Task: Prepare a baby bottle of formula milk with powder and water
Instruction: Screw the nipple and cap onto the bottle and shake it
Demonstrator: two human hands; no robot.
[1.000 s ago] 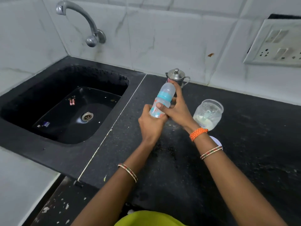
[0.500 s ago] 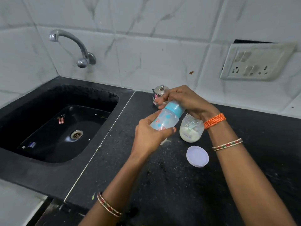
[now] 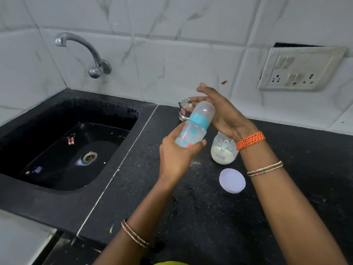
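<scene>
1. Clear round plastic jar holding white powder: a small white label is borne low on the front wall; one short printed word is seen there, too blurred to be read with certainty.
2. Small lidded steel pot at the wall: a red square sticker is carried on its side; its marks cannot be read.
3. Translucent baby bottle with turquoise collar: turquoise dots and orange-red printing are shown on the body; no letters can be made out.
</scene>
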